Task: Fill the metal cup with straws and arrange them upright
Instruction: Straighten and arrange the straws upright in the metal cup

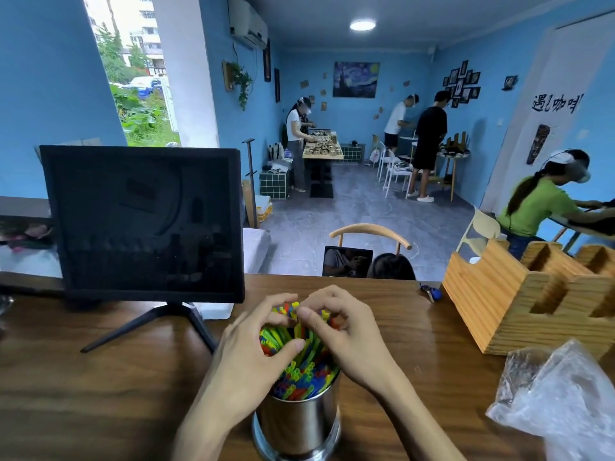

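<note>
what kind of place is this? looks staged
Probably a small café set up behind a service counter: a till-style screen on the wooden counter, a metal cup of straws under both hands, and tables and chairs in a blue room with café lettering.

We count one shiny round metal cup [299, 424] on the brown wooden tabletop [100, 394]. The thin plastic straws [299, 357] in it, green, yellow, blue and red, are too many and too tightly packed for us to number. We see two bare hands, one left hand [256, 344] and one right hand [346, 331]. We also count one black flat monitor [143, 221], one pale slatted wooden organiser box [519, 294], one crumpled clear plastic bag [559, 400] and one small blue object [432, 292].
</note>
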### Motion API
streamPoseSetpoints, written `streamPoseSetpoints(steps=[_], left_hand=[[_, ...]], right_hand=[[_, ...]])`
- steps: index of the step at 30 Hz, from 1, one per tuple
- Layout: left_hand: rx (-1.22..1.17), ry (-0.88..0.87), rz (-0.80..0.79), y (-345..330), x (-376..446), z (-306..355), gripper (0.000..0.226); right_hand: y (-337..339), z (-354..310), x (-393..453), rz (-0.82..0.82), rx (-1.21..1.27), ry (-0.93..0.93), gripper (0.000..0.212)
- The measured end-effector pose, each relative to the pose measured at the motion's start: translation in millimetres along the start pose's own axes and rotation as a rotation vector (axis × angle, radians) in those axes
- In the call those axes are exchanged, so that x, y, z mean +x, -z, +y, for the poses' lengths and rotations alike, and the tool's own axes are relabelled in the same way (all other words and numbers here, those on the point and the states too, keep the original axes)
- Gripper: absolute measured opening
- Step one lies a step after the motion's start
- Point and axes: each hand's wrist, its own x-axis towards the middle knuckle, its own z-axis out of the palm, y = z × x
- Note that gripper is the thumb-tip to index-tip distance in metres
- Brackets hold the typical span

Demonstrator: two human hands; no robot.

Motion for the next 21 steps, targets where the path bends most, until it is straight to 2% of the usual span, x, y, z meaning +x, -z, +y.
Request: streamPoseSetpoints(steps=[1, 3, 5, 7, 11, 21], left_hand=[[0.011, 0.007, -0.01, 0.0, 0.0, 0.3, 0.053], [0.017, 0.011, -0.002, -1.2, 1.2, -0.6, 0.045], [0.013, 0.026, 0.004, -1.9, 1.2, -1.6, 0.038], [0.013, 0.036, -0.006, -2.7, 0.9, -1.9, 0.031], [0.024, 0.02, 0.008, -6.6, 1.5, -3.5, 0.024], [0.029, 0.01, 0.006, -8.5, 3.6, -1.1, 0.022]], right_hand=[[0.7, 1.0, 1.1, 0.051, -0.014, -0.004, 0.003], [2.3, 5.4, 2.6, 0.096, -0.122, -0.063, 0.015], [4.9, 7.8, 3.3, 0.031, -0.218, -0.164, 0.021], [5.1, 8.7, 2.7, -0.023, -0.229, -0.227, 0.015], [2.0, 3.1, 3.8, -0.013, -0.182, -0.21, 0.004], [1.4, 2.4, 1.9, -0.034, -0.176, -0.233, 0.004]])
